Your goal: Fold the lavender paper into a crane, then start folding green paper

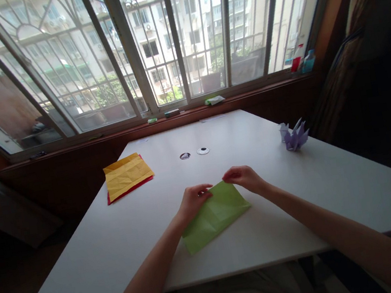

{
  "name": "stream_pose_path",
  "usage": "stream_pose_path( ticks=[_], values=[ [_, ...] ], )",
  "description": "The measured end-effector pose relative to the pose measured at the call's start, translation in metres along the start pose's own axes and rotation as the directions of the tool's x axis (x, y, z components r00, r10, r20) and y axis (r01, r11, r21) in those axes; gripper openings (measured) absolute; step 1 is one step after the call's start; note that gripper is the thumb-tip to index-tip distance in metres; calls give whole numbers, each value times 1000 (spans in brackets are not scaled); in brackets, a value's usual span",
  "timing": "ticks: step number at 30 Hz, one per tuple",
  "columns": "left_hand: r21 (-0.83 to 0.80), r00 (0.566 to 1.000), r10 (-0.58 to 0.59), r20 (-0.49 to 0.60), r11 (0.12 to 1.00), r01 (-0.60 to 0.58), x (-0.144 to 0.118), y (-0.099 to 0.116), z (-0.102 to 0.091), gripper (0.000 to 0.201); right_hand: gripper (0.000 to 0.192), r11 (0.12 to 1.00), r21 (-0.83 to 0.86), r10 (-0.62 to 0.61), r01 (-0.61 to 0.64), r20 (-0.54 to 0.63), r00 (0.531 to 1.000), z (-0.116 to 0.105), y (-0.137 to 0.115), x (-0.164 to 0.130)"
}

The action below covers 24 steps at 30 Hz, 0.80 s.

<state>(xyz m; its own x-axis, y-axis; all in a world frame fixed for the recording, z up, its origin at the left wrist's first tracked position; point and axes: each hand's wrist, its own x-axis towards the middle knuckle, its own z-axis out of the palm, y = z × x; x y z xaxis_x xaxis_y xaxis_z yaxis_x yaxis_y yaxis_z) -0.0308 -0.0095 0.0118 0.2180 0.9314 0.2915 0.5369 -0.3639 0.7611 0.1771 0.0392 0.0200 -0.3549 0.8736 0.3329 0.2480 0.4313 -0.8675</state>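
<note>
Looking along the head view, I see both hands over a white table [99, 267], working at a green sheet of paper [217, 219]. The right hand [242, 177] pinches the sheet's far corner, its thumb and forefinger drawn narrow on the edge. The left hand [194, 200] rests on the sheet's left side, fingers slightly curled and their tips at the far edge; whether they actually grip the paper or only press it, I cannot tell. The green sheet lies between the two hands and spreads toward the person, faint creases crossing it. Well off to the left of the left hand, a yellow-orange creased sheet [128, 176] lies on top of a red sheet [108, 199], which peeks out along the edges. Beyond the hands, a dark round spot [184, 156] and a white disc [203, 150] sit side by side in the tabletop. Out past the right hand, farther right, stands a purple folded paper figure [297, 139], with a paler folded figure [283, 132] just beside it.
</note>
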Motion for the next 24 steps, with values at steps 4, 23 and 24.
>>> stream_pose_path(
  ticks=[4, 23, 24],
  values=[
    [12, 999, -19, 45, 1000, 18, 0, -3, -1, 28, 14, 1000, -10, 0, 0, 0, 1000, -3, 0, 1],
    [-81, 974, -170, 152, 980, 184, 12, -31, -36, 24, 18, 996, 49, 86, -81, -102, 991, -35, 7, 11],
    [-101, 975, -183, 123, 975, 196, 13, -32, -36, 24, 18, 995, 52, 90, -85, -104, 990, -36, 7, 11]
  ],
)
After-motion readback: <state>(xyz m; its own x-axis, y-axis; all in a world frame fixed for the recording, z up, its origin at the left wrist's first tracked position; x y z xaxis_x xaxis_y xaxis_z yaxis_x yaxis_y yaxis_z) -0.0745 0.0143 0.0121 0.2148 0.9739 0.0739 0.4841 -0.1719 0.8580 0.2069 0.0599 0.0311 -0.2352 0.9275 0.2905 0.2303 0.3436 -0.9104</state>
